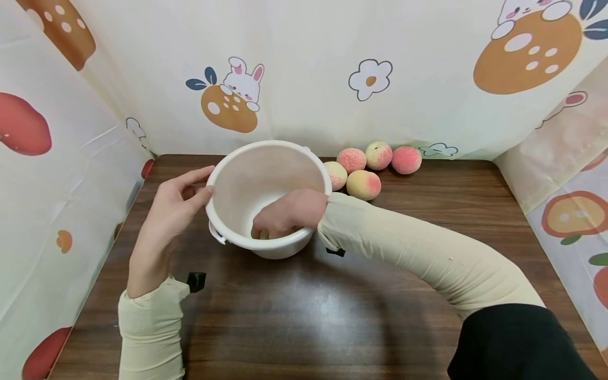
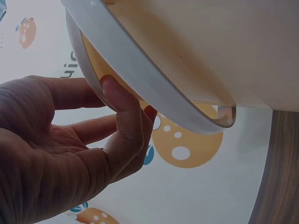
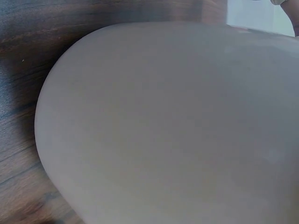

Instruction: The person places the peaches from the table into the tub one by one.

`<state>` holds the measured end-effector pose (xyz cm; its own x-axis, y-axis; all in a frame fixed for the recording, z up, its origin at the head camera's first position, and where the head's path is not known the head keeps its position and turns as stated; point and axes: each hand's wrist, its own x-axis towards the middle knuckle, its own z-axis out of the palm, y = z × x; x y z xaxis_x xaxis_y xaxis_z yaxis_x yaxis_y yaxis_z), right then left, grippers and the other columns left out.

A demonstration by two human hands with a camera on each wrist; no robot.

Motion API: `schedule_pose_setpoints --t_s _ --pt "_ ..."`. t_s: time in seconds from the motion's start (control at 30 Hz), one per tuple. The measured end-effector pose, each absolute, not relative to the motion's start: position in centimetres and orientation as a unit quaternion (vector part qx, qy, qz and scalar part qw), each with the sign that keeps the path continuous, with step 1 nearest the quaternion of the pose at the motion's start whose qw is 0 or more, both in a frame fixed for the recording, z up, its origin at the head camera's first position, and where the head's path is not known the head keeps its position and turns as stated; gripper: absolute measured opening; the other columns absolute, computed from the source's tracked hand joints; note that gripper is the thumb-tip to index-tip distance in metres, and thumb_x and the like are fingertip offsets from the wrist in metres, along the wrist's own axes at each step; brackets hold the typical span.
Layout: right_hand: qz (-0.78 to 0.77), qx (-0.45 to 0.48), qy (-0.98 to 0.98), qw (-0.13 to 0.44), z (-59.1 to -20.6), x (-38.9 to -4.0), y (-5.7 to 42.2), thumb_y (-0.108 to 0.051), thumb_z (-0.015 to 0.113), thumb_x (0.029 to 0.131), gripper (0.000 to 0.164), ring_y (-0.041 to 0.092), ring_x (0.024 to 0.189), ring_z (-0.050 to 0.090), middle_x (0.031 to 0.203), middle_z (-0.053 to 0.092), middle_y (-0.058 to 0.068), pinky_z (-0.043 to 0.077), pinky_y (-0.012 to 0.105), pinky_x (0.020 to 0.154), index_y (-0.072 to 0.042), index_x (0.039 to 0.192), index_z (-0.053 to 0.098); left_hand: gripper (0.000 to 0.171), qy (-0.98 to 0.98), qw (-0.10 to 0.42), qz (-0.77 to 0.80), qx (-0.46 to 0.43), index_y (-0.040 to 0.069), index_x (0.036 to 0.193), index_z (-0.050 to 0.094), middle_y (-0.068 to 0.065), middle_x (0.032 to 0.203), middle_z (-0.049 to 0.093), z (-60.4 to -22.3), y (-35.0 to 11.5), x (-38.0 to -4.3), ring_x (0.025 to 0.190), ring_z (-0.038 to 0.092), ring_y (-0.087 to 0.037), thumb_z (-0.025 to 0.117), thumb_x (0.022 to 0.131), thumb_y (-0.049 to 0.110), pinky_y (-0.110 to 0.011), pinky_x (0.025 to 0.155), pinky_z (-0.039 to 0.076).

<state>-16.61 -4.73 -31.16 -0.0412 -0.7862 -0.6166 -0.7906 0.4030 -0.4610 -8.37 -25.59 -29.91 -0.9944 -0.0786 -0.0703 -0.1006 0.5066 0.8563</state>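
A white plastic bucket (image 1: 280,248) stands upright on the table. My left hand (image 1: 178,203) pinches its left rim between thumb and fingers. In the left wrist view, the left hand (image 2: 79,135) is at the rim, beside the white handle (image 2: 226,115). My right hand (image 1: 294,211) reaches down inside the bucket with bent fingers. Between those fingers shows a small yellowish thing (image 1: 264,234), mostly hidden by the hand and the near rim. The right wrist view is filled by the bucket's outer wall (image 3: 159,126), and no right fingers show there.
Several peaches lie close together behind and right of the bucket, among them a yellow-pink peach (image 1: 363,184) and a redder peach (image 1: 406,160). The dark wooden table (image 1: 285,327) is bounded by a printed cloth wall (image 1: 309,63) at the back and cloth sides.
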Motion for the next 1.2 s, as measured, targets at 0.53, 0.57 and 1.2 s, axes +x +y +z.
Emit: schedule_pose_setpoints --t_s 0.53,0.57,1.2 --pt "0.018 -0.54 0.754 0.373 -29.2 -16.8 -4.4 -0.018 0.051 0.104 0.041 0.015 0.115 0.057 0.137 0.065 -0.001 0.046 0.026 0.092 -0.023 0.144 0.063 0.049 0.862 0.013 0.504 -0.05 0.006 0.153 0.053 -0.023 0.128 0.065 -29.9 -25.6 -8.5 0.089 0.062 -0.002 0.058 0.105 0.017 -0.016 0.071 0.056" --pt "0.023 -0.543 0.755 0.367 -28.9 -16.8 -4.4 -0.019 0.05 0.105 0.041 0.015 0.118 0.056 0.141 0.063 -0.001 0.045 0.026 0.095 -0.023 0.145 0.062 0.049 0.862 0.013 0.504 -0.049 0.006 0.153 0.053 -0.023 0.129 0.065 -29.9 -25.6 -8.5 0.09 0.062 -0.003 0.058 0.105 0.017 -0.016 0.071 0.056" --pt "-0.001 -0.518 0.792 0.321 -24.9 -17.1 -1.7 -0.026 0.049 0.106 0.04 0.016 0.123 0.055 0.148 0.056 -0.008 0.042 0.032 0.106 -0.028 0.145 0.061 0.049 0.867 0.011 0.496 -0.051 0.007 0.152 0.054 -0.02 0.126 0.065 -29.9 -25.6 -8.4 0.088 0.062 -0.005 0.059 0.105 0.019 -0.018 0.069 0.055"
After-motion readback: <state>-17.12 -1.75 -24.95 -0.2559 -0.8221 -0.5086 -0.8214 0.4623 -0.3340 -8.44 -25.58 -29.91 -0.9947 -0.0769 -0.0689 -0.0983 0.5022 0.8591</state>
